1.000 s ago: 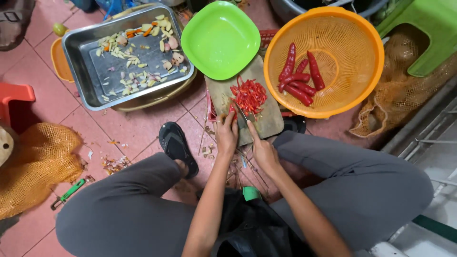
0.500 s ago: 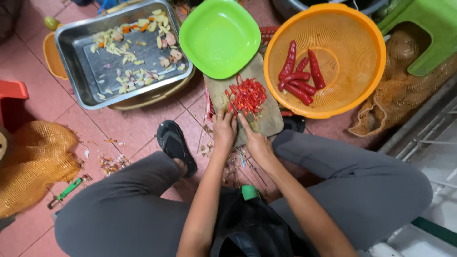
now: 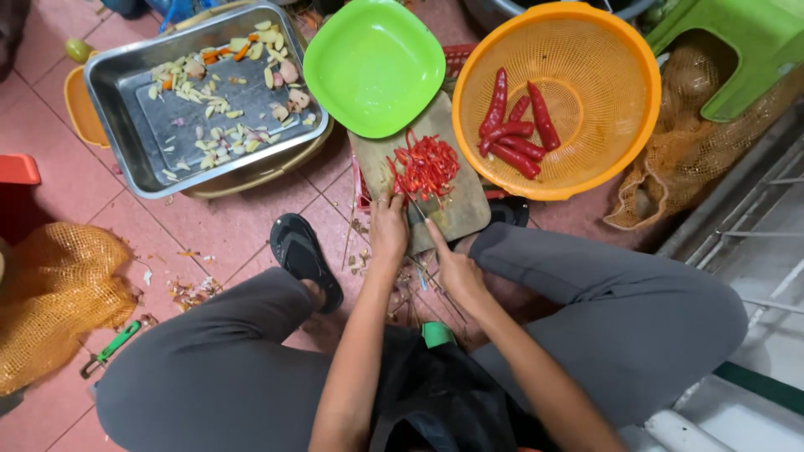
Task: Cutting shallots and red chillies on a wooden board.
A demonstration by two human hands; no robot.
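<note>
**Chopping red chillies on the floor**

The left hand (image 3: 389,230) rests with its fingertips curled down on the near edge of a wooden cutting board (image 3: 456,209), pinning something small that I cannot make out. The right hand (image 3: 455,269) sits just beside it, closed around a knife handle, with the thin blade (image 3: 416,207) running forward between the two hands toward the pile of chopped red chillies (image 3: 427,165). That pile lies on the board just beyond the fingertips.

Directly past the left hand, a bright green plate (image 3: 374,63) overlaps the far end of the board. Past the right hand and touching the board's edge stands an orange mesh basket (image 3: 603,142) with several whole red chillies (image 3: 515,130) in it. Farther out on the left-hand side sits a steel tray (image 3: 126,92) scattered with pale vegetable slices (image 3: 213,105).

The person squats on a pink tiled floor (image 3: 226,226), grey-trousered knees either side of the hands, one foot in a black sandal (image 3: 303,255) near the left hand. An orange net sack (image 3: 54,293) lies well off to the left, a small green-handled tool (image 3: 109,347) just beside it. A green stool (image 3: 754,42) stands beyond the basket.
</note>
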